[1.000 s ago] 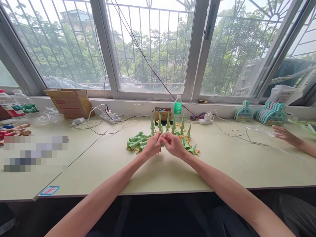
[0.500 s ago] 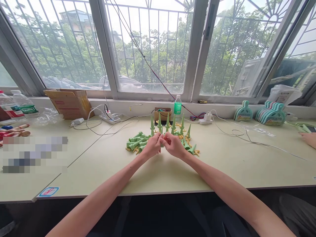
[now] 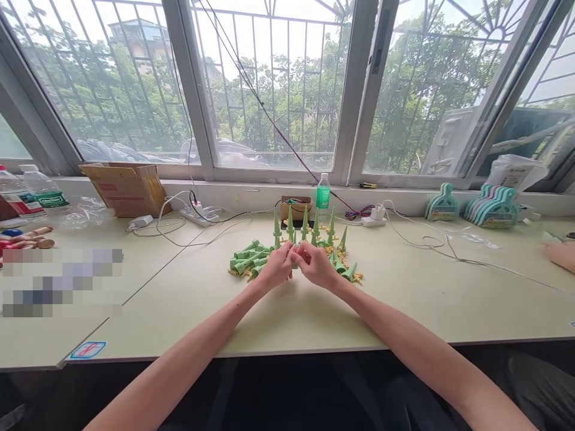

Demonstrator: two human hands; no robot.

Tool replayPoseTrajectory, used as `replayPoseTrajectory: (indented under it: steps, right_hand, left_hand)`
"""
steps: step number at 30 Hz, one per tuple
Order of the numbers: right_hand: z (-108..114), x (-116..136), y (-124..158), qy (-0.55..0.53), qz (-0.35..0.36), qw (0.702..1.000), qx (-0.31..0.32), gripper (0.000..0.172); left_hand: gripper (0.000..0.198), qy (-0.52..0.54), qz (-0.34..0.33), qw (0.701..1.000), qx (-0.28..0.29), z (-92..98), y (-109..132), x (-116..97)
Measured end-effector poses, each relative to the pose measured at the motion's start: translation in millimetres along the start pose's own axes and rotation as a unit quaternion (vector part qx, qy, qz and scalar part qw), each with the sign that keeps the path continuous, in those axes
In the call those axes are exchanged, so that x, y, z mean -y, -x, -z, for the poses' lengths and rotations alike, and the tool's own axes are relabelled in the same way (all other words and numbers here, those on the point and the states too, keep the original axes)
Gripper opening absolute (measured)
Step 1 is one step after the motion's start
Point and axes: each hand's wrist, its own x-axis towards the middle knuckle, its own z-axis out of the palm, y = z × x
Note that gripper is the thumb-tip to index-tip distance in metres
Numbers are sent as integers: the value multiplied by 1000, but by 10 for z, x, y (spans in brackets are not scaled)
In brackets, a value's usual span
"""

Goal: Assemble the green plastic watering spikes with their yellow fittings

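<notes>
- Between the forearms (image 3: 215,326), there is room to pass over the surface (image 3: 296,323) up to the hands (image 3: 279,264).
- Upright green cones (image 3: 304,226) stand in the way just beyond, a bottle (image 3: 323,196) behind them.
- Lying green pieces (image 3: 248,261) obstruct the left.
- Right of the cones, room runs to a white cable (image 3: 457,257).

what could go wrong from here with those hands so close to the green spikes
The left hand and right hand are just in front of upright green spikes, so a knuckle might tip one. Loose yellow pieces lie near the right hand and could get scattered.
</notes>
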Motion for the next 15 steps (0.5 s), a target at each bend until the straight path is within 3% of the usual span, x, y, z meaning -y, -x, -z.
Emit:
replayPoseTrajectory:
  steps: [15]
  right_hand:
    - [2,17,0,1,-10,1000,6,29]
  left_hand:
    - [22,6,7,1000,-1,-3,-3,7]
